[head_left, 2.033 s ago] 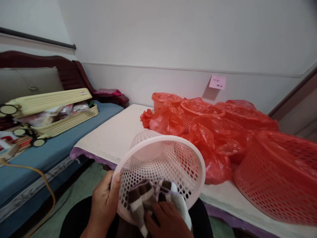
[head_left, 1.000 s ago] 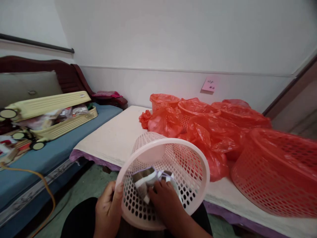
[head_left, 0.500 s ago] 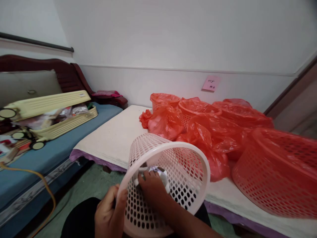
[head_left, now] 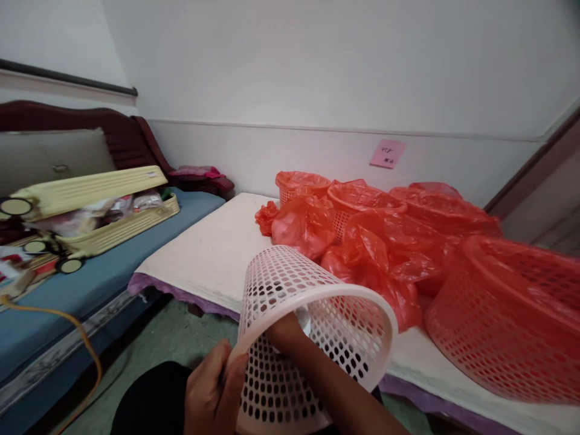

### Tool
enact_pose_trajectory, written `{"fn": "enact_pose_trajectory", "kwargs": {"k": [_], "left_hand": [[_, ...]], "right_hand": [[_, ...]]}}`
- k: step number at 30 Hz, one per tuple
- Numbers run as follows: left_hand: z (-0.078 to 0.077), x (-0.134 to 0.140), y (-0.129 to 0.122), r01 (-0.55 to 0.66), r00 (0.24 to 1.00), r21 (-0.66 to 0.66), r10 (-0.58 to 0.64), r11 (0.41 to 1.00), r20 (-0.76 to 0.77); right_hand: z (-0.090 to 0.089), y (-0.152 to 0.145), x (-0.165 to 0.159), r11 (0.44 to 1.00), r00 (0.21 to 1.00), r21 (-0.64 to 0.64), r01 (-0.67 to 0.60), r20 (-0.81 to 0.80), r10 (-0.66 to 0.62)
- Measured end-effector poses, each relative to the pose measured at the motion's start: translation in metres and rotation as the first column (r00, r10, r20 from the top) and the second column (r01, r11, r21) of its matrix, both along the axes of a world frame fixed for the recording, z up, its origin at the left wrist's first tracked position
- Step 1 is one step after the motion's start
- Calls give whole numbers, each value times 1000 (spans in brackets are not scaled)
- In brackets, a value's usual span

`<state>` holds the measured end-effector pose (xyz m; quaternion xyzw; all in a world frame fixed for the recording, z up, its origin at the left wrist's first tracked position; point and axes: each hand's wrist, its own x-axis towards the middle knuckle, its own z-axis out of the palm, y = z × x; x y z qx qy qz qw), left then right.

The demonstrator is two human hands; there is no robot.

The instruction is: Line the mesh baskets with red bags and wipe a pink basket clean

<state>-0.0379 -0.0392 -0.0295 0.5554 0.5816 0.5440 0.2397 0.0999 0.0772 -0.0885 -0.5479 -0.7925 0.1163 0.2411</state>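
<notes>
A pale pink plastic basket with a holed wall lies tilted over my lap, its mouth facing me and to the right. My left hand is closed around the basket's left rim. My right hand reaches deep inside; its fingers are hidden behind the rim and wall. Close to it, a small white item shows inside the basket, too little of it visible to name.
Several baskets in red plastic bags stand on the white-topped bed, the nearest bagged basket at the right. At the left, a partly open yellow suitcase lies on a blue mattress. A pink note hangs on the wall.
The basket has tipped its mouth further down and shifted slightly right, with my left hand on its rim. My right hand has gone deeper inside, and its fingers are now out of sight.
</notes>
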Motion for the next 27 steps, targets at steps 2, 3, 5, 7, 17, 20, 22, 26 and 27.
{"fn": "enact_pose_trajectory", "kwargs": {"k": [2, 3, 5, 7, 17, 20, 22, 26, 27], "left_hand": [[-1, -3, 3, -14, 1000, -6, 14, 1000, 15], [-1, -5, 4, -24, 1000, -10, 24, 1000, 13], [0, -10, 10, -36, 999, -7, 36, 999, -13], [3, -17, 16, -41, 998, 11, 42, 999, -40], [24, -21, 40, -5, 1000, 38, 5, 999, -2], [26, -22, 42, -18, 999, 13, 17, 1000, 43], [25, -24, 40, -34, 995, -8, 35, 999, 93], [14, -21, 30, -31, 987, -73, 42, 997, 152], [8, -19, 26, -6, 985, -109, 25, 994, 168]], "right_hand": [[9, -22, 3, 995, 997, -57, -77, -14, 77], [12, -36, 4, 990, 993, -75, -116, -28, 115], [13, -67, 5, 979, 982, -92, -182, -59, 177], [5, -98, 4, 952, 954, -76, -296, -77, 290], [-18, -128, 36, 807, 958, 559, -189, 286, 26], [-15, -125, 32, 788, 965, 585, -191, 260, 41], [-15, -125, 22, 775, 971, 604, -184, 236, 47], [-3, -122, 2, 767, 988, 626, -139, 146, 60], [3, -119, -2, 779, 991, 614, -126, 115, 69]]}}
